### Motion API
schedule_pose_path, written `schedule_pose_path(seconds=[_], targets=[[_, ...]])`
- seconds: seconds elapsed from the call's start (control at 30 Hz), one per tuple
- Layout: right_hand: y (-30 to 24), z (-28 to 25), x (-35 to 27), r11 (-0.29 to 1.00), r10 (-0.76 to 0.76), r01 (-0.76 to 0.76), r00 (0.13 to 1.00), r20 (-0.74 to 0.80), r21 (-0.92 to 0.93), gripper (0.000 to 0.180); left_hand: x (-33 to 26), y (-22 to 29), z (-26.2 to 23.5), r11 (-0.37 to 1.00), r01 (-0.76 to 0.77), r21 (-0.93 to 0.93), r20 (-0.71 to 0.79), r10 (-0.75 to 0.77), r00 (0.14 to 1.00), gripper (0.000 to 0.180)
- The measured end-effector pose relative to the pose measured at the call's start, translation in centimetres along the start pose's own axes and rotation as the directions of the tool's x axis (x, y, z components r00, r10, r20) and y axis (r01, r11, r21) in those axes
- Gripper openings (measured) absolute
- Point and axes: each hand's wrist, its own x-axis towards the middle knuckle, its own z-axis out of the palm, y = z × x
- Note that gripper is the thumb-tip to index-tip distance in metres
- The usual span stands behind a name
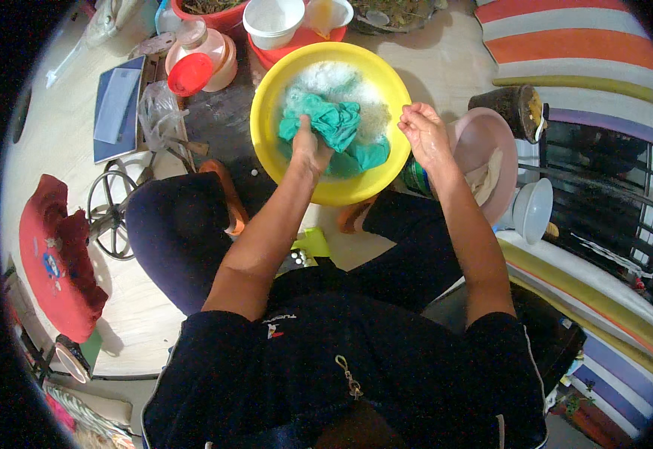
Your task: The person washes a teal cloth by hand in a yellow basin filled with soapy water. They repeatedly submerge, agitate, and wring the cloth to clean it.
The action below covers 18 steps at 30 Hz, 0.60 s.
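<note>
A yellow basin [265,153] stands in front of me, with white suds [331,75] floating on the water inside. My left hand [311,147] reaches into it and grips a wet green cloth [326,120] bunched up above the water. Part of the same green fabric trails down toward the basin's lower right side. My right hand [426,136] is at the basin's right rim, off the cloth, its fingers bent and pinched together. Whatever those fingertips hold, if anything, is too small to make out.
Right of the basin are a pink tub [491,123] with pale cloth inside, a dark pot [507,111] and a white bowl [534,209]. Beyond it sit white bowls [274,21] in red containers. Leftward lie a red lid [190,74], a plastic bag [163,112] and a red cushion [60,262].
</note>
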Motion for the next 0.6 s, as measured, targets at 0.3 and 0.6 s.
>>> schedule_pose_path(seconds=[0.3,0.6], targets=[[6.1,4.0,-0.3,0.74,-0.147,0.164,0.986,0.081,-0.652,0.056,-1.4,-1.3,0.6,0.912,-0.083,0.401,-0.128,0.145,0.981,0.034],[3.7,4.7,1.4,0.871,-0.037,0.112,0.986,0.163,-0.479,0.022,-2.0,2.8,-1.4,0.047,-0.037,0.998,0.029,0.161,0.987,0.026]])
